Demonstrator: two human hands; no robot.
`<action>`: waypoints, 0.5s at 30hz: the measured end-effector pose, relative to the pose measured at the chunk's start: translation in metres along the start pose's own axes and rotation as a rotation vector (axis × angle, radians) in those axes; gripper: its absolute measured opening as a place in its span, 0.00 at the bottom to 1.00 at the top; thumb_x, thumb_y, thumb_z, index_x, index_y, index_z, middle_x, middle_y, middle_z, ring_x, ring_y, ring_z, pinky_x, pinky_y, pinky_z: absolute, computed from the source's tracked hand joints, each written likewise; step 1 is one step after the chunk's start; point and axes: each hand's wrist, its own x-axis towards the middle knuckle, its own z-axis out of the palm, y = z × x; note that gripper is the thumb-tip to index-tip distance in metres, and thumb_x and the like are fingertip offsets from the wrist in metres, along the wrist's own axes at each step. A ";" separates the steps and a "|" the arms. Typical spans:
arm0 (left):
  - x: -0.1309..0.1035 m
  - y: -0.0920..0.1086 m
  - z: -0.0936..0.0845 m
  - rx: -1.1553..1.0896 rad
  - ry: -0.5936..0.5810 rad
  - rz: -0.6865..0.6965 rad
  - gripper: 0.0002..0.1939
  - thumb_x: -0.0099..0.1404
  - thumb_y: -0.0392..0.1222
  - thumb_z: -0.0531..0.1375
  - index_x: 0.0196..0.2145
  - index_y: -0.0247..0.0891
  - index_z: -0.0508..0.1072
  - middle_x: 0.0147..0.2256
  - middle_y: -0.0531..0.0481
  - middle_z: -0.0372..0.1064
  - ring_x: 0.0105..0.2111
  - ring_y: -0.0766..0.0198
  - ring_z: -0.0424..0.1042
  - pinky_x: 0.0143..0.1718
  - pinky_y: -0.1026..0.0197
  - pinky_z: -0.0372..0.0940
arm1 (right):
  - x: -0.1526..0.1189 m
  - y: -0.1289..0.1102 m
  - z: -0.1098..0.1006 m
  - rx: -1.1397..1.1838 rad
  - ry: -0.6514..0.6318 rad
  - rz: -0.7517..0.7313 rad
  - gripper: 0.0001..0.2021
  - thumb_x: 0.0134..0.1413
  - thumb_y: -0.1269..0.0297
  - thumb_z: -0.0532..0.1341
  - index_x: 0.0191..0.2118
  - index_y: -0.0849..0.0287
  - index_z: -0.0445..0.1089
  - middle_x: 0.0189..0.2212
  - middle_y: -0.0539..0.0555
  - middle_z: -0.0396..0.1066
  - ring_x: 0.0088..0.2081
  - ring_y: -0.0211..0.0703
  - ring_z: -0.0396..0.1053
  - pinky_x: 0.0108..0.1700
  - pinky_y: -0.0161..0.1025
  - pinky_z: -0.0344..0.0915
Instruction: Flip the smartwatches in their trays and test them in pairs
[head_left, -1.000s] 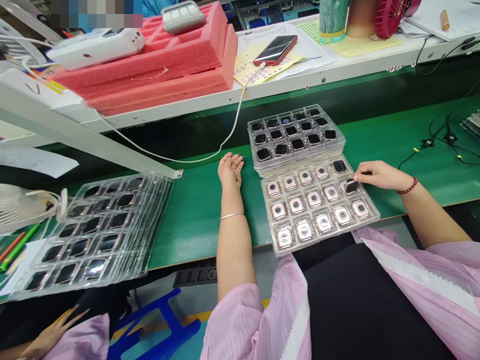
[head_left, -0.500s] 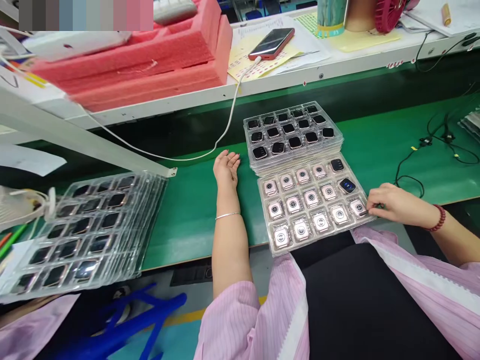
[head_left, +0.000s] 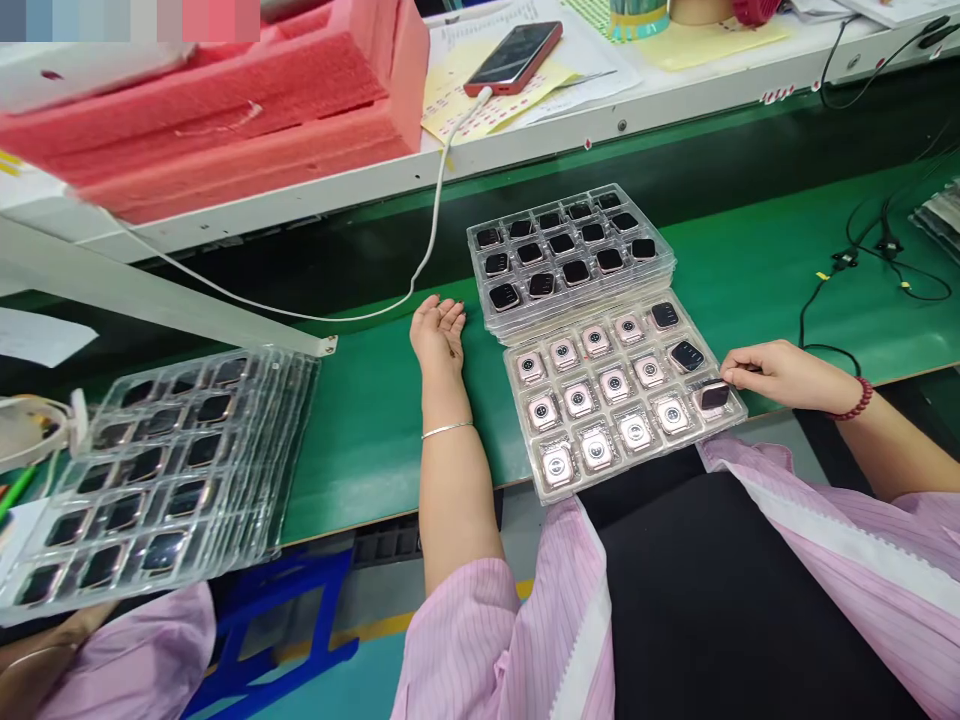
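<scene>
A clear plastic tray (head_left: 531, 440) lies at the table's front edge. Most of its smartwatches show their round sensor backs, while two in the right column, including a dark-screened smartwatch (head_left: 687, 356), lie face up. At the front right pocket, my right hand (head_left: 784, 376) pinches the edge of another smartwatch (head_left: 713, 396), which tilts with its black face showing. My left hand (head_left: 439, 330) rests palm up on the green mat, fingers loosely curled and apart, holding nothing. Just to its right stands a stack of clear trays (head_left: 577, 318) with dark-screened watches on top.
A taller stack of watch trays (head_left: 296, 440) stands at left, near a co-worker's sleeve (head_left: 150, 650). Above runs a white shelf (head_left: 525, 150) with red foam (head_left: 262, 120) and a phone (head_left: 516, 58), its white cable (head_left: 431, 240) hanging down. Black cables (head_left: 844, 260) lie at right.
The front right smartwatch has turned from sensor side up to a tilted position with its dark face showing. The lit screen behind it has gone dark. My left hand stays put.
</scene>
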 end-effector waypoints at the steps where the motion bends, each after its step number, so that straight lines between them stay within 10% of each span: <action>1: 0.000 0.001 0.000 -0.004 0.002 -0.004 0.09 0.65 0.37 0.55 0.43 0.38 0.70 0.37 0.46 0.75 0.36 0.66 0.78 0.48 0.60 0.69 | 0.000 0.000 -0.001 0.017 -0.018 0.003 0.18 0.63 0.48 0.54 0.33 0.55 0.71 0.24 0.48 0.69 0.25 0.40 0.63 0.29 0.36 0.55; 9: -0.003 0.003 0.001 -0.006 0.008 -0.022 0.08 0.66 0.36 0.55 0.43 0.38 0.70 0.37 0.47 0.75 0.37 0.66 0.78 0.48 0.60 0.69 | 0.001 0.001 -0.005 0.035 -0.047 0.000 0.19 0.62 0.46 0.56 0.33 0.56 0.73 0.25 0.49 0.72 0.26 0.41 0.66 0.30 0.37 0.57; 15: -0.005 0.005 0.007 -0.058 0.033 -0.056 0.08 0.67 0.35 0.53 0.42 0.38 0.70 0.35 0.48 0.74 0.34 0.67 0.77 0.43 0.63 0.69 | -0.001 -0.021 0.021 -0.097 0.159 -0.202 0.11 0.64 0.59 0.55 0.34 0.57 0.71 0.32 0.53 0.74 0.34 0.44 0.71 0.37 0.38 0.62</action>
